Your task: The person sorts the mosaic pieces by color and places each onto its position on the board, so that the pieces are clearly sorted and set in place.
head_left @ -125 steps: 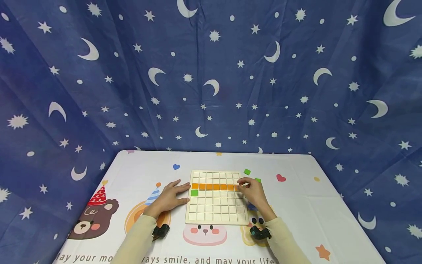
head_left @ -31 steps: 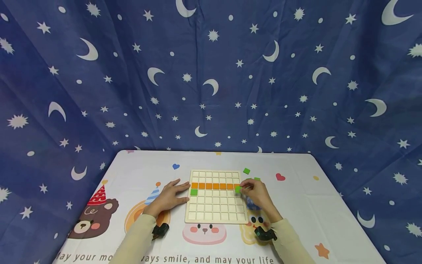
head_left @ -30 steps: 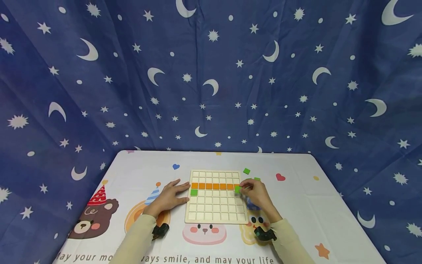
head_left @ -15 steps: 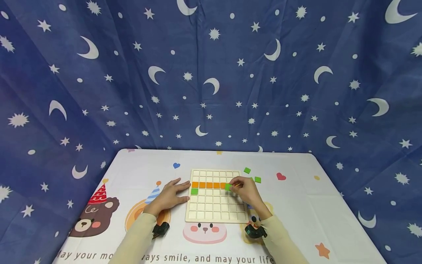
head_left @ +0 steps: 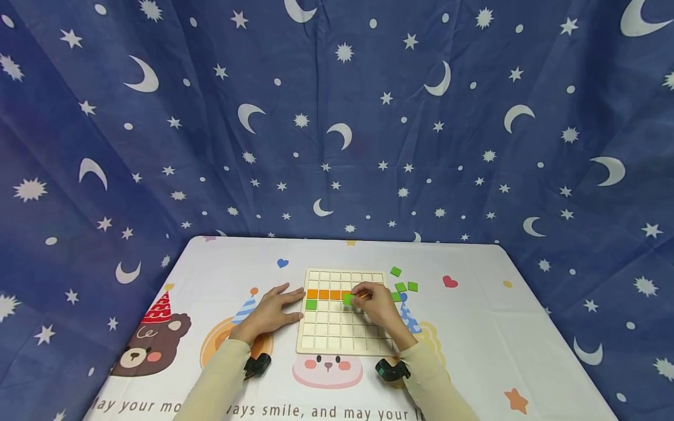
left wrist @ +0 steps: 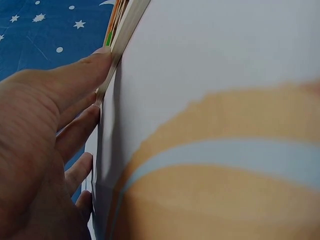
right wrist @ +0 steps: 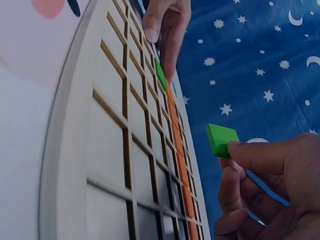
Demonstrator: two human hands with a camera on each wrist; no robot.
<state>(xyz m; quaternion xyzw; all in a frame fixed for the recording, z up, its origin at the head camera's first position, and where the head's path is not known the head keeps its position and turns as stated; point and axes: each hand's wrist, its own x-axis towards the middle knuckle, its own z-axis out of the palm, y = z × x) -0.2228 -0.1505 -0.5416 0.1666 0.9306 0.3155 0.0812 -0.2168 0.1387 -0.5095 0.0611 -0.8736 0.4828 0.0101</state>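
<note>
A pale wooden grid board [head_left: 347, 345] lies on the table. One row of it holds orange square tiles [head_left: 323, 294], and a green tile [head_left: 311, 304] sits in the left cell just below that row. My left hand [head_left: 271, 313] rests at the board's left edge, fingers extended, fingertips against the rim in the left wrist view. Above the board, my right hand [head_left: 376, 304] pinches another green tile [right wrist: 222, 140] between thumb and fingers. In the right wrist view that tile is tilted and held clear of the grid. The hand covers the right part of the orange row.
Several loose green tiles [head_left: 401, 287] lie on the printed tablecloth [head_left: 474, 327] beyond the board's right edge. A blue curtain [head_left: 337, 117] with moons and stars hangs behind the table. Both wrists carry small black cameras [head_left: 392, 369].
Holding the green tile, my right hand has moved left from the board's right edge over its middle, uncovering the loose tiles. My left hand has stayed at the left edge.
</note>
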